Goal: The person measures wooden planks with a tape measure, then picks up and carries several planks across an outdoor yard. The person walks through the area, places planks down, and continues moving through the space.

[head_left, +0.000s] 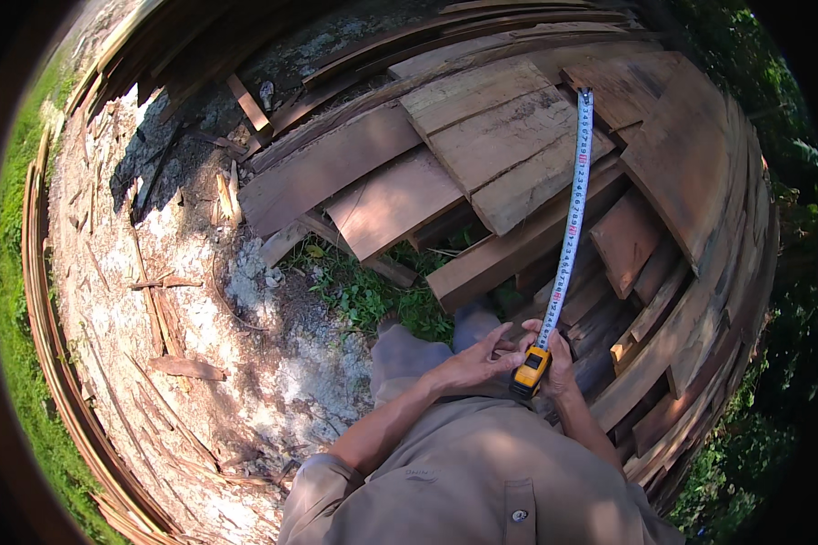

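Observation:
A yellow and black tape measure (530, 370) sits in my right hand (559, 363), whose fingers wrap round the side of its case. Its white blade (573, 218) runs out long and slightly bowed, away from me over the boards. The hooked end lies by the far brown planks. My left hand (474, 363) is at the left side of the case, fingers apart and bent toward the blade's mouth; whether the fingertips touch it is hard to tell. Under the blade's far half lies a wide, pale, rough board (509, 136).
Stacked planks (682, 163) of uneven lengths spread across the front and right, with ends jutting out. Green weeds (364, 291) grow between the boards and my legs. At left the ground (273, 381) is strewn with sawdust and wood scraps. Long strips of timber (50, 300) edge the grass.

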`<state>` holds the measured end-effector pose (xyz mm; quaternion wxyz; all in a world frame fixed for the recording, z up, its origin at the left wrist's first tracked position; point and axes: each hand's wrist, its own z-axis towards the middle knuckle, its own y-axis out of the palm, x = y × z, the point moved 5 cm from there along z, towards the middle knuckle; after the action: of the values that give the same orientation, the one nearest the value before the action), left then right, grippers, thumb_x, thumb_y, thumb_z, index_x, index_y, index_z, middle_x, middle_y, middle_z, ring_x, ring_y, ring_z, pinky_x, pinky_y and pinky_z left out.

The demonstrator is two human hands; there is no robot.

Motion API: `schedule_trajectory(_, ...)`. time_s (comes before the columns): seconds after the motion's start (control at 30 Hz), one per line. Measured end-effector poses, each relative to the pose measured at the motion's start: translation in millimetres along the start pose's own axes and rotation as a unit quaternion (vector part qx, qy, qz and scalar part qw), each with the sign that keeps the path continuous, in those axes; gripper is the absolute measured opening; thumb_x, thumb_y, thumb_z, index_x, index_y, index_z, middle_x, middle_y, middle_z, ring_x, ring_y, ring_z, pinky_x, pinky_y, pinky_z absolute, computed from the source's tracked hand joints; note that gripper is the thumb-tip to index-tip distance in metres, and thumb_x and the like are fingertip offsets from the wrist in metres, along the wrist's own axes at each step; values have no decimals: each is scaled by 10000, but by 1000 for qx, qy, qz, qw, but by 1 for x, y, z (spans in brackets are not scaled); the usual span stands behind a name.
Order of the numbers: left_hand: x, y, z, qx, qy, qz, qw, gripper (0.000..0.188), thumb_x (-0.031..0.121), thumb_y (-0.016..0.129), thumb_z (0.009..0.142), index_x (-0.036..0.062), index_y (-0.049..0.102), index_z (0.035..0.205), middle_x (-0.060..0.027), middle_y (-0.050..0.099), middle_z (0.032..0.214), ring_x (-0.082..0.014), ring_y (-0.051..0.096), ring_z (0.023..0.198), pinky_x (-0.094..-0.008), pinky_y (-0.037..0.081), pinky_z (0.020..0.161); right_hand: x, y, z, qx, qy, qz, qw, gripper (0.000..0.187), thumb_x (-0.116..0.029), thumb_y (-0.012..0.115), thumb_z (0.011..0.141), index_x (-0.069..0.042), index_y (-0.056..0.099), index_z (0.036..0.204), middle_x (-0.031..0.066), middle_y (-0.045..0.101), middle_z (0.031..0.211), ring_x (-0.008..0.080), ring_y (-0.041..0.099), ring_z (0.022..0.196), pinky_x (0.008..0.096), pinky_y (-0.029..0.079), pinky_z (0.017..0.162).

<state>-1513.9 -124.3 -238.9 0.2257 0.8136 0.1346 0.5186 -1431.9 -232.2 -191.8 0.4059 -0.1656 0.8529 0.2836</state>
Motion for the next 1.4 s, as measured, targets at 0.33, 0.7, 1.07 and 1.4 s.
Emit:
schedule_trajectory(0.33, 4, -30, -45, 46, -72, 155, 984, 807, 360, 673, 772, 3, 295, 1388, -110, 583, 1033, -195, 556, 927, -289, 445, 830, -37, 11, -33, 222, -220, -163, 936, 427, -310, 423, 974, -16, 416, 1284, 94, 560, 1104, 179, 569, 986, 307, 457, 832)
schedule_trajectory(0.7, 15, -43, -70, 76, -107, 441, 888, 934, 406, 701, 668, 6, 263, 1390, -223, 573, 1161, -335, 569, 1063, -365, 436, 911, -77, -96, -82, 473, -285, 35, 833, 345, -199, 458, 954, -31, 417, 1252, 90, 619, 853, 172, 637, 703, 279, 499, 601)
schedule_trajectory(1.07, 8, -29, -63, -13, -126, 502, 856, 916, 361, 733, 644, 25, 303, 1380, -185, 614, 1074, -300, 605, 971, -362, 456, 870, -11, -118, -165, 576, -295, 17, 762, 590, 18, 509, 872, -42, 248, 1397, 120, 614, 855, 129, 614, 608, 228, 531, 468)
schedule_trajectory(1.4, -2, 52, -8, -76, -117, 397, 907, 826, 334, 706, 728, -111, 328, 1312, -179, 593, 1009, -198, 584, 853, -299, 478, 751, 75, -14, -134, 448, -177, -198, 854, 418, -325, 417, 969, -13, 540, 1217, 149, 551, 1189, 228, 452, 1191, 314, 373, 968)
